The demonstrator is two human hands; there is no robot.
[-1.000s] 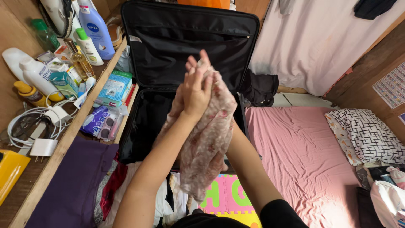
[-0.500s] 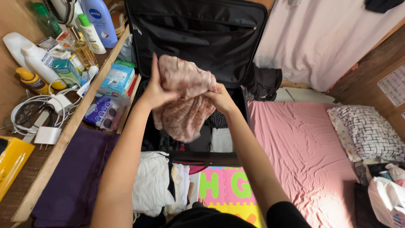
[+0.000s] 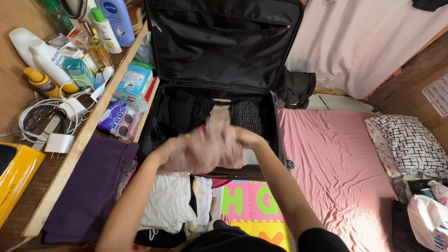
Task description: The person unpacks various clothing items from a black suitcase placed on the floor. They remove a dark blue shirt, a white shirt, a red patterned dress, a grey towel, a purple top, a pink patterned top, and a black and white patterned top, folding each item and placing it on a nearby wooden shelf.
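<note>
We've got both hands wrapped around a bunched-up pinkish floral garment (image 3: 205, 149), and it's motion-blurred, so finger detail is fuzzy. Our left hand (image 3: 165, 151) is closed on the left end of the bundle, our right hand (image 3: 247, 139) is closed on the right end, and the cloth is squeezed between them. The bundle sits in the air over the front edge of the open black suitcase (image 3: 219, 56), just above its lower half.

Inside the suitcase there's dark clothing on the left and a black-and-white speckled rolled piece (image 3: 247, 116) toward the right. The lid stands up against the back with its black lining showing.

Under our arms there's a stack of folded white clothes (image 3: 170, 200), and next to that a colourful foam letter mat (image 3: 252, 203). To the left, a purple cloth (image 3: 91, 186) lies beside a wooden shelf (image 3: 14, 93) crowded with lotion bottles (image 3: 46, 60), a white charger with cables (image 3: 58, 140) and a yellow case (image 3: 16, 175). To the right is a pink mattress (image 3: 336, 163) with a black-and-white patterned pillow (image 3: 410, 142).
</note>
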